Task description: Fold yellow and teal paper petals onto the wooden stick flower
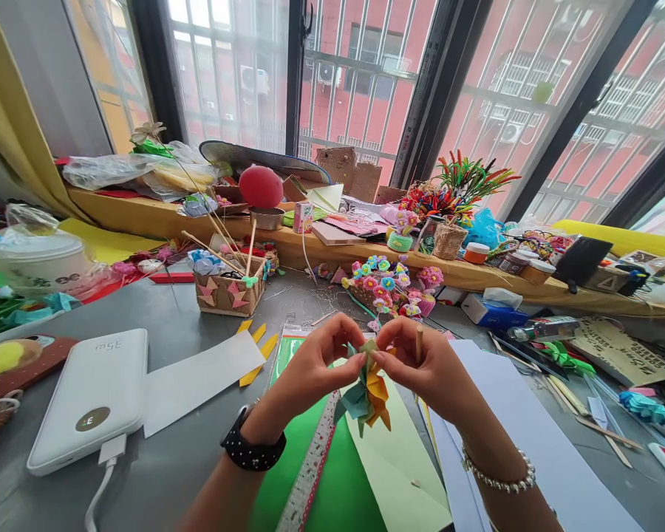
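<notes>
Between my fingertips is a folded paper ornament point(375, 403) with teal and orange-yellow pointed parts hanging down. My left hand point(321, 358) pinches its upper left side with thumb and forefinger. From the right, my right hand point(429, 362) pinches a small pale olive piece point(369, 346) at the top. A thin wooden stick point(419, 344) pokes up from among the right hand's fingers. Beneath the hands lie a green sheet point(315, 473), a patterned ruler point(313, 469) and a pale green sheet point(404, 473). The fingers partly hide the ornament's top.
A white power bank point(97, 391) with a cable point(103, 480) lies left, beside a white paper strip point(205, 380). A decorated cardboard box point(230, 288) and colourful flowers point(385, 284) stand behind. White sheets point(526, 436) and wooden sticks point(609, 436) lie right.
</notes>
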